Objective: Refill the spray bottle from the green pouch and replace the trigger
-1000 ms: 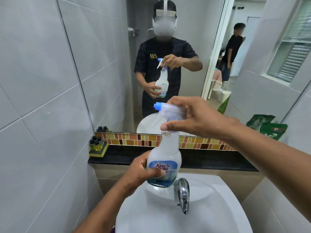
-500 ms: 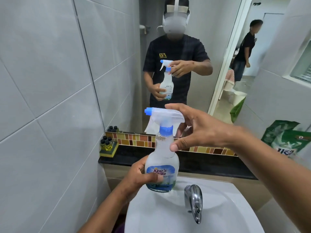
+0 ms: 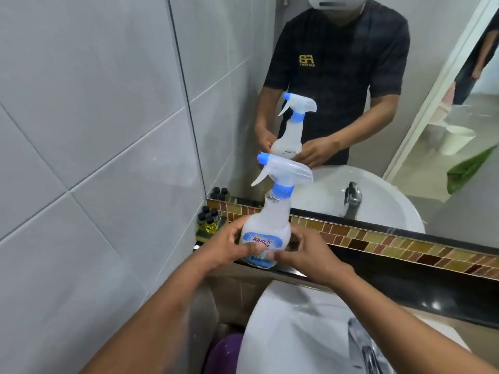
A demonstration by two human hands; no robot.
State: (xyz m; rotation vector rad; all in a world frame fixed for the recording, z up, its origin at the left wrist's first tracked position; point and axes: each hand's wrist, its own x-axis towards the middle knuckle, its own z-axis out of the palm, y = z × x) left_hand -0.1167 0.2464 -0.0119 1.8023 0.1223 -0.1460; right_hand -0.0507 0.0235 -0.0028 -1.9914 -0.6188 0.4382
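The translucent spray bottle with a blue label stands upright over the black ledge, at its left end. The white trigger head with a blue nozzle and blue collar sits on the bottle's neck. My left hand wraps the bottle's lower left side. My right hand grips its lower right side. Both hold the bottle's base. The green pouch shows only as a green reflection in the mirror at the right.
A white sink with a chrome tap lies below the ledge. Several small dark-capped bottles stand in the left corner. A mosaic tile strip runs under the mirror. Grey wall tiles close off the left. A purple object sits below the sink.
My right hand left the trigger head and dropped to the bottle's base. The bottle has moved from over the sink toward the ledge, and the view tilted down.
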